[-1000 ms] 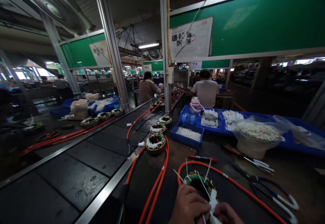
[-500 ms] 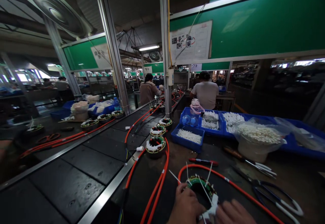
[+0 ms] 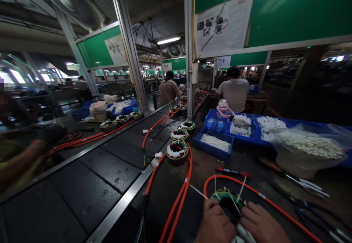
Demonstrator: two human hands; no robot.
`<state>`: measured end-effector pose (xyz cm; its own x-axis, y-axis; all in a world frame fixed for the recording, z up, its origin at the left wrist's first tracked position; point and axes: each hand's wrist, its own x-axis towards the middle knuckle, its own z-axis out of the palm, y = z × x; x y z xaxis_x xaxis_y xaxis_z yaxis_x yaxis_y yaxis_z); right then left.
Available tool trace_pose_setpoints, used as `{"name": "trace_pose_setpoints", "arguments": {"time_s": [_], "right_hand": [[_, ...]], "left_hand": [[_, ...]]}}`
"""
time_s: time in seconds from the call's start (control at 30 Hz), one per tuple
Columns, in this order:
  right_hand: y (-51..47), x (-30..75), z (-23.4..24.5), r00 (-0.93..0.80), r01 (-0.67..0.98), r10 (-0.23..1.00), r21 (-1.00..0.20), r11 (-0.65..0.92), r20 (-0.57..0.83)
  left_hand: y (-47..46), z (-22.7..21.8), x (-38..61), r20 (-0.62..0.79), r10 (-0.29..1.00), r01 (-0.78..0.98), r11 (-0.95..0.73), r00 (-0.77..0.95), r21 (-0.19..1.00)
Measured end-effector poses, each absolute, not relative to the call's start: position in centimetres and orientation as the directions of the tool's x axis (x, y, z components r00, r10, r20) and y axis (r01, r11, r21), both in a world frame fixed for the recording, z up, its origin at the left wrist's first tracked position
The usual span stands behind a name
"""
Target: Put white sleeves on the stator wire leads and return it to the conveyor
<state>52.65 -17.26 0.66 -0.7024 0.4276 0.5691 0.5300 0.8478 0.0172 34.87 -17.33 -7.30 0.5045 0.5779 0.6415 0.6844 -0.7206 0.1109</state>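
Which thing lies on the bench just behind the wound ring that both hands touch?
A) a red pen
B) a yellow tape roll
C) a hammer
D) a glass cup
A: a red pen lies just beyond the ring under the left hand and right hand.

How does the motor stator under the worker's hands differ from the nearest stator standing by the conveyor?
The stator under the hands has loose white ties sticking up, and both hands touch it. The nearest conveyor-side stator stands untouched, its white ties bunched on top. Both are rings with orange cables.
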Motion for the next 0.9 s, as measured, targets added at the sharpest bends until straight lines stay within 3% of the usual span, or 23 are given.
{"name": "trace_pose_setpoints", "arguments": {"time_s": [0.13,0.3,0.5,0.53,0.6,0.7,0.8,0.9], "right_hand": [[-16.6,51.3,0.5,-0.654,0.627,0.602,-0.119,0.770,0.458],[-17.2,49.4,1.7,-0.608,0.709,0.736,-0.212,0.672,0.299],[-18.4,53.7,2.8,-0.564,0.557,0.771,-0.553,0.620,0.297],[-18.0,55.9,2.4,-0.519,0.576,0.795,-0.559,0.596,0.314],[-16.4,61.5,0.6,-0.326,0.739,0.862,-0.464,0.488,0.388],[-13.7,70.4,-3.4,-0.038,0.946,0.940,-0.290,0.143,0.339],[-12.0,76.3,-6.8,-0.026,0.977,0.963,-0.198,0.081,0.268],[-11.4,78.2,-7.9,-0.027,0.975,0.966,-0.205,0.082,0.257]], "left_hand": [[-17.2,-7.1,35.5,0.626,0.570,0.647,-0.751,0.532,0.134],[-18.0,-3.4,34.2,0.546,0.607,0.608,-0.766,0.578,0.208],[-19.0,2.3,30.3,0.331,0.611,0.525,-0.789,0.719,0.319],[-19.1,2.7,30.1,0.303,0.631,0.544,-0.773,0.714,0.327],[-19.3,3.0,30.0,0.266,0.687,0.603,-0.724,0.676,0.335],[-19.2,2.8,30.5,0.215,0.735,0.656,-0.674,0.643,0.339],[-19.1,2.7,30.9,0.157,0.731,0.654,-0.669,0.664,0.353],[-19.2,2.5,31.3,0.142,0.761,0.684,-0.635,0.633,0.359]]}}
